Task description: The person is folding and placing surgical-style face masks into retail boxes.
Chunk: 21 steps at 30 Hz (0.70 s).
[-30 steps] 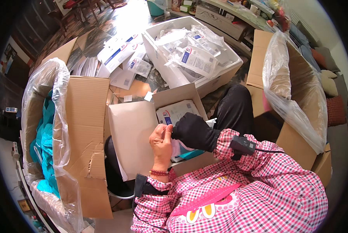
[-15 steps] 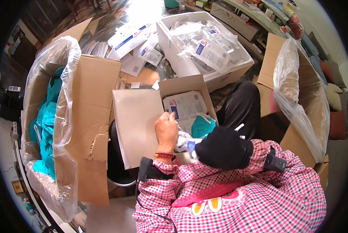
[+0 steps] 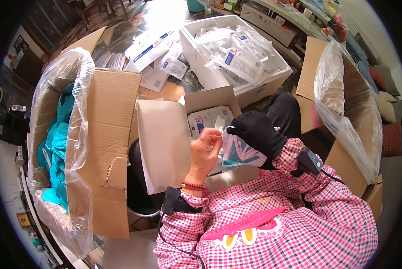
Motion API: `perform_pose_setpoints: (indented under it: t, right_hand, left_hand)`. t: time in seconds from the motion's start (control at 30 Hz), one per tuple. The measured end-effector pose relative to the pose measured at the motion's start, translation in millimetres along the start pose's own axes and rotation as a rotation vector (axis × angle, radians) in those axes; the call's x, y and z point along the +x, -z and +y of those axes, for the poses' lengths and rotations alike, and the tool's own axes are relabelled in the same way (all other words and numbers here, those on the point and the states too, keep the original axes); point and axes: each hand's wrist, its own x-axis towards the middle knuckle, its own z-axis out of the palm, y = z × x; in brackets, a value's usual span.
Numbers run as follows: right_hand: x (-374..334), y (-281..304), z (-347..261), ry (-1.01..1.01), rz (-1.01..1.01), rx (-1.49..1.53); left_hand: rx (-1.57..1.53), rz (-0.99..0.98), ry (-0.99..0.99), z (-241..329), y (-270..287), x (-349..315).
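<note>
Between my hands hangs a clear plastic bag [image 3: 245,150] with teal cloth-like material, probably a face mask, showing through it. My bare left hand [image 3: 205,151] pinches the bag's top edge with thumb and fingers. Close to it, my right hand [image 3: 260,135], in a black glove, grips the same edge from the other side. Below them an opened cardboard box [image 3: 164,144] sits on my lap, its large flap folded out to the left. A white printed packet [image 3: 212,117] lies inside the box. My hands and the bag hide the rest of its contents.
To the left stands a plastic-lined carton [image 3: 109,152] holding teal masks [image 3: 57,143]. Ahead is a white foam box [image 3: 259,92] full of clear packets [image 3: 243,62], with printed white boxes [image 3: 145,54] beside it. Another plastic-lined carton [image 3: 331,85] stands at the right.
Both hands have risen and come together at the bag's edge. The gloved hand moved up and away from my body. The teal mask, earlier lower in the box, now shows through the raised bag.
</note>
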Motion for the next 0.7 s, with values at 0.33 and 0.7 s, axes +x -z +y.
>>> perform_pose_setpoints:
  t: [0.33,0.7]
  right_hand:
    - [4,-7,3,-0.008,0.019,0.048]
    - [6,-25,-14,0.163,-0.047,-0.180]
  left_hand:
    - [-0.266,-0.284,0.337,-11,6,-1]
    - [-0.415,-0.435,0.502,-29,-2,-11]
